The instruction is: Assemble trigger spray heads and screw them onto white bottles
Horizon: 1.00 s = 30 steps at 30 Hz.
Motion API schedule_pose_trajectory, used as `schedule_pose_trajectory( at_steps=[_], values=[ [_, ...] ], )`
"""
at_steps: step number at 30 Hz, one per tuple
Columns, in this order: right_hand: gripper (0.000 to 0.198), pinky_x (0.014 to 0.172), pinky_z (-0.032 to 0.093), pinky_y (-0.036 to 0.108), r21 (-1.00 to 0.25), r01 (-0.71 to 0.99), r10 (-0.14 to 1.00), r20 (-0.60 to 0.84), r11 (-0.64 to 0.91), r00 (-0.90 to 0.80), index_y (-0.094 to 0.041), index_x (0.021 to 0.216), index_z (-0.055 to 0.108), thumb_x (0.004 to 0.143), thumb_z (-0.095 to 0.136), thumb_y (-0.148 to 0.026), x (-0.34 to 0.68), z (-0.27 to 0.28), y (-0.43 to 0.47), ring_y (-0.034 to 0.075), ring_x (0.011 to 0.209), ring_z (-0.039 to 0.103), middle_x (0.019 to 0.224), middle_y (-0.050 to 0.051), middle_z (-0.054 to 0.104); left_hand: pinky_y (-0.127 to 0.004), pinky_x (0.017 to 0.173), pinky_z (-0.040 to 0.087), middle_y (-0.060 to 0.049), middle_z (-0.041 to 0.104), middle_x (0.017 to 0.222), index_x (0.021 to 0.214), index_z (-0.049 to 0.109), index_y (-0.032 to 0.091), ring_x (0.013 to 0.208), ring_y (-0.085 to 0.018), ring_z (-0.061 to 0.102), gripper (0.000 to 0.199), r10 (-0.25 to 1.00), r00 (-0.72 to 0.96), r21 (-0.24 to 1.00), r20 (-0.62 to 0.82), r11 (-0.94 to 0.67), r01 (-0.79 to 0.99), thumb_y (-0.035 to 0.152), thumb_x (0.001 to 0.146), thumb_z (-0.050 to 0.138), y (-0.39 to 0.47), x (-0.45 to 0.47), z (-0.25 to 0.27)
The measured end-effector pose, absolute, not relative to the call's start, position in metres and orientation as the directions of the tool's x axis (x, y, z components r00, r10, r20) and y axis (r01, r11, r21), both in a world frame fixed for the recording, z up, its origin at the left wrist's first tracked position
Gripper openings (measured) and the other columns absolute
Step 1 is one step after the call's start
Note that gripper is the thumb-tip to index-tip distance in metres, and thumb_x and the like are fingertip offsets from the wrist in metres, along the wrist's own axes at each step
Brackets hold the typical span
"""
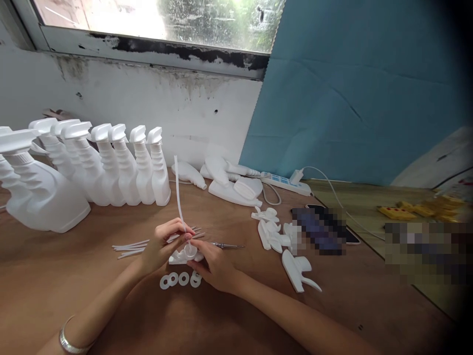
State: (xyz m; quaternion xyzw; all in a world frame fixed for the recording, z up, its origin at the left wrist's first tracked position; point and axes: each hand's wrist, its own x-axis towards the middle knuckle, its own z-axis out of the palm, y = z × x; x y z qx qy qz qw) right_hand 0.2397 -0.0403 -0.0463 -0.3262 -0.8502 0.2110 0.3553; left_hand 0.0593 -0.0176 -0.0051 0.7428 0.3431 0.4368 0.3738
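Tube (178,192) at sprayer (179,258), centre of frame

Tube near upright, top leaning left; lower end at the sprayer's round collar, seating depth cannot be told. Left hand (165,242): thumb and fingers pinching the tube. Right hand (213,262): thumb and fingertips pinching the collar. Washers (184,284): just below, lower centre. Loose tubes (131,254): left of centre. Bottles (127,175): left side of frame
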Motion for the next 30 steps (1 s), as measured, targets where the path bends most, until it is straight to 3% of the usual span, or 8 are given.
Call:
schedule_pose_trajectory(
  at_steps=[8, 25, 30],
  values=[
    [0.039, 0.089, 0.043, 0.033, -0.575, 0.395, 0.689, 0.495, 0.716, -0.529, -0.02, 0.121, 0.039, 0.084, 0.05, -0.026, 0.2393, -0.0493, -0.0397, 0.019, 0.106, 0.054, 0.115, 0.008, 0.057, -0.024, 0.062, 0.047, -0.007, 0.062, 0.078, 0.082, 0.064, 0.016, 0.069, -0.016, 0.059, 0.018, 0.827, 0.372, 0.825, 0.422, -0.52, 0.222, 0.029, 0.082, 0.051, -0.018, 0.0576, -0.0032],
    [0.033, 0.081, 0.045, 0.033, -0.579, 0.435, 0.713, 0.441, 0.69, -0.545, -0.018, 0.115, 0.043, 0.084, 0.048, -0.029, 0.2399, -0.0493, -0.0393, 0.02, 0.095, 0.057, 0.106, 0.009, 0.06, -0.022, 0.062, 0.047, -0.005, 0.063, 0.076, 0.086, 0.062, 0.015, 0.066, -0.014, 0.058, 0.016, 0.828, 0.405, 0.82, 0.387, -0.51, 0.259, 0.028, 0.08, 0.056, -0.0193, 0.0596, -0.0057],
    [0.037, 0.084, 0.044, 0.034, -0.589, 0.431, 0.721, 0.45, 0.683, -0.527, -0.018, 0.117, 0.041, 0.083, 0.05, -0.03, 0.24, -0.0503, -0.0395, 0.022, 0.1, 0.056, 0.11, 0.009, 0.058, -0.022, 0.061, 0.043, -0.002, 0.059, 0.07, 0.073, 0.059, 0.015, 0.064, -0.012, 0.054, 0.014, 0.804, 0.434, 0.781, 0.406, -0.552, 0.292, 0.026, 0.08, 0.056, -0.0215, 0.0614, -0.0017]
  ],
)
